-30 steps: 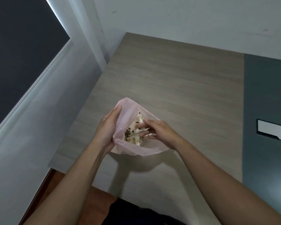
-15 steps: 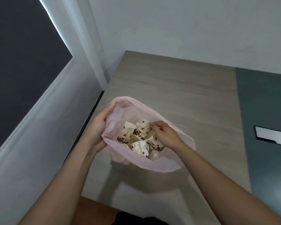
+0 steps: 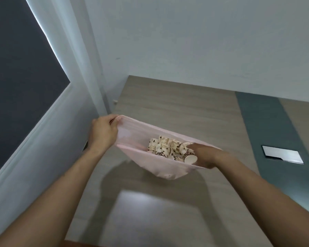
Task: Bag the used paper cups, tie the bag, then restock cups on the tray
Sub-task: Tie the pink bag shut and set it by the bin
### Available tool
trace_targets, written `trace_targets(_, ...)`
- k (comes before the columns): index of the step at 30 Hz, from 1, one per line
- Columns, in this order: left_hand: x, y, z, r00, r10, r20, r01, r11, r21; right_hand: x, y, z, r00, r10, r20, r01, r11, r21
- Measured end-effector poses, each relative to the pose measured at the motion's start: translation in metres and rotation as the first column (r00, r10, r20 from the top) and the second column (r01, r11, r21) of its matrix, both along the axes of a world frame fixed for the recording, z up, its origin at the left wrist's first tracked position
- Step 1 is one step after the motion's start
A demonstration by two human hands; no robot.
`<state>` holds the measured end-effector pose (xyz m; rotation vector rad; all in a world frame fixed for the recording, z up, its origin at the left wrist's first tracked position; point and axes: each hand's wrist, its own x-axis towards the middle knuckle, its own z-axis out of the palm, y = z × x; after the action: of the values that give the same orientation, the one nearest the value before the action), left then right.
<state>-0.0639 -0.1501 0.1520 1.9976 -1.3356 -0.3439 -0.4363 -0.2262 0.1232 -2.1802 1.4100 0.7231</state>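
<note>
Left hand (image 3: 103, 130) pinching the far-left rim of the pink plastic bag (image 3: 150, 163), held above the wooden table (image 3: 185, 107). Bean-printed paper cups (image 3: 169, 148) heaped inside. Right hand (image 3: 203, 155) gripping the bag's right rim, beside the cups.

- The desk (image 3: 177, 104) has a light wood-grain top; its far edge and left edge both run along pale walls, meeting at the far left corner.
- A dark grey-green band (image 3: 268, 125) crosses the top from far edge toward the near right.
- A shiny rectangular plate (image 3: 282, 155) sits flat within that band, near the right edge.
- Near the front, the wood carries a bright glare patch (image 3: 146, 211) and soft shadows.
</note>
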Motion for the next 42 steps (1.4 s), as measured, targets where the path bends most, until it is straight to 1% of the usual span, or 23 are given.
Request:
trace_targets(2,0.010,-0.005,0.003,1.000,-0.012,0.026,0.011,1.000,0.023,0.006,0.005,0.007,1.000,0.024,-0.015,-0.024,1.000,0.008)
trace_targets(4,0.020,-0.010,0.004,0.996,-0.066,0.057,0.060,0.994,0.093,0.011,0.007,0.012,0.998,0.050,-0.025,-0.049,0.999,0.008)
trace_targets(7,0.034,-0.016,0.009,0.988,-0.146,0.057,0.126,0.957,0.261,0.014,0.011,0.014,0.997,-0.056,0.052,0.059,0.996,-0.061)
trace_targets(10,0.043,-0.021,0.008,0.975,-0.206,0.081,0.162,0.913,0.374,0.018,0.014,0.021,0.999,-0.020,-0.026,0.018,0.999,-0.048)
trace_targets(11,0.044,-0.023,0.007,0.975,-0.211,0.075,0.167,0.907,0.386,0.020,0.015,0.024,1.000,-0.014,-0.024,0.013,0.999,-0.029)
trace_targets(15,0.059,-0.035,-0.005,0.977,-0.208,0.050,0.172,0.904,0.390,0.027,0.022,0.033,0.996,0.052,0.075,-0.051,0.998,-0.021)
trace_targets(17,0.071,-0.042,-0.011,0.982,-0.184,0.038,0.155,0.906,0.394,0.030,0.025,0.035,0.994,0.044,0.098,-0.044,0.999,-0.001)
trace_targets(18,0.073,-0.043,-0.012,0.987,-0.161,0.008,0.145,0.907,0.396,0.033,0.027,0.038,0.990,0.006,0.137,-0.009,1.000,0.027)
trace_targets(19,0.077,-0.045,-0.015,0.991,-0.120,-0.065,0.136,0.912,0.388,0.038,0.029,0.042,0.976,-0.066,0.207,0.050,0.995,0.082)
trace_targets(20,0.080,-0.046,-0.017,0.982,-0.076,-0.176,0.137,0.919,0.369,0.044,0.031,0.046,0.951,-0.150,0.269,0.110,0.981,0.161)
trace_targets(21,0.081,-0.044,-0.017,0.952,-0.022,-0.304,0.131,0.929,0.346,0.048,0.034,0.051,0.932,-0.207,0.298,0.141,0.963,0.230)
trace_targets(22,0.083,-0.042,-0.017,0.907,0.035,-0.420,0.113,0.940,0.322,0.051,0.036,0.055,0.931,-0.213,0.295,0.135,0.955,0.264)
trace_targets(23,0.086,-0.041,-0.017,0.858,0.084,-0.507,0.083,0.951,0.298,0.052,0.037,0.057,0.949,-0.168,0.268,0.098,0.962,0.256)
trace_targets(24,0.088,-0.040,-0.016,0.812,0.118,-0.572,0.058,0.958,0.281,0.050,0.036,0.057,0.967,-0.107,0.231,0.055,0.973,0.222)
trace_targets(26,0.091,-0.035,-0.016,0.740,0.153,-0.655,0.026,0.967,0.255,0.045,0.031,0.054,0.987,0.007,0.158,-0.026,0.993,0.115)
trace_targets(28,0.092,-0.031,-0.017,0.703,0.171,-0.690,-0.005,0.972,0.236,0.037,0.020,0.047,0.988,0.071,0.135,-0.067,0.997,-0.031)
trace_targets(31,0.094,-0.030,-0.023,0.651,0.182,-0.737,-0.013,0.973,0.229,0.025,0.005,0.039,0.977,0.130,0.168,-0.084,0.964,-0.254)
trace_targets(34,0.099,-0.033,-0.026,0.600,0.194,-0.776,0.013,0.968,0.252,0.014,-0.002,0.040,0.961,0.172,0.215,-0.082,0.925,-0.371)
trace_targets(37,0.098,-0.034,-0.024,0.585,0.197,-0.787,0.021,0.966,0.258,0.003,-0.006,0.038,0.948,0.221,0.230,-0.092,0.880,-0.467)
trace_targets(40,0.096,-0.032,-0.022,0.602,0.168,-0.781,0.042,0.970,0.241,-0.004,-0.004,0.039,0.933,0.246,0.265,-0.056,0.823,-0.565)
trace_targets(42,0.098,-0.029,-0.024,0.627,0.104,-0.772,0.084,0.976,0.200,-0.010,-0.003,0.038,0.924,0.250,0.289,-0.015,0.780,-0.626)
